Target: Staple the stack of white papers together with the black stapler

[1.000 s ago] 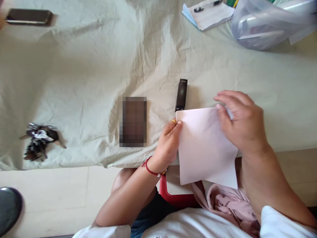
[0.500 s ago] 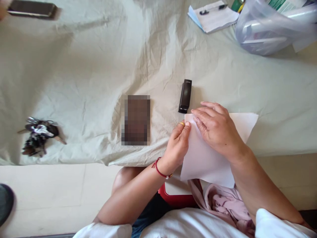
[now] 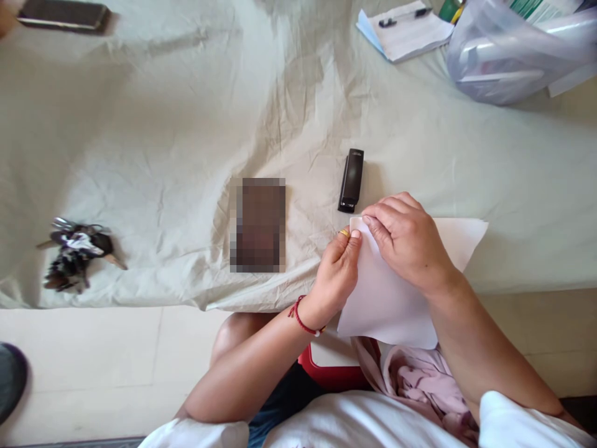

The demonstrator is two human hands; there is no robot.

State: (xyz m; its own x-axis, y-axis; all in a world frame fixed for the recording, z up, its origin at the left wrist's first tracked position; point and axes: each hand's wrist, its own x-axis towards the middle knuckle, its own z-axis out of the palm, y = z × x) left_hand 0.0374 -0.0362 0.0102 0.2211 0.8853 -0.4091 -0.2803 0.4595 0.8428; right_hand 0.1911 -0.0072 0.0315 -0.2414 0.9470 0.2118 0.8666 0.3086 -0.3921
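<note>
White paper [image 3: 396,298] hangs over the near edge of the cloth-covered table, gripped by both hands near its upper left corner. My left hand [image 3: 338,267] is closed on the left edge, thumb on top and fingers underneath. At the top edge my right hand [image 3: 403,239] pinches the paper between thumb and fingers, its palm covering part of the sheet. Whether this is one sheet or a stack I cannot tell for sure. A black stapler [image 3: 351,180] lies just beyond the corner, touched by neither hand.
A blurred-out dark rectangle [image 3: 259,225] lies left of the stapler. Keys [image 3: 81,252] sit at the far left, a phone [image 3: 64,16] at the top left. Notepaper [image 3: 410,34] with a pen [image 3: 405,18] and a plastic bag [image 3: 504,62] are at the back right.
My right fingers have drawn in from a spread pose to a pinch on the paper's top edge. My left hand keeps its hold.
</note>
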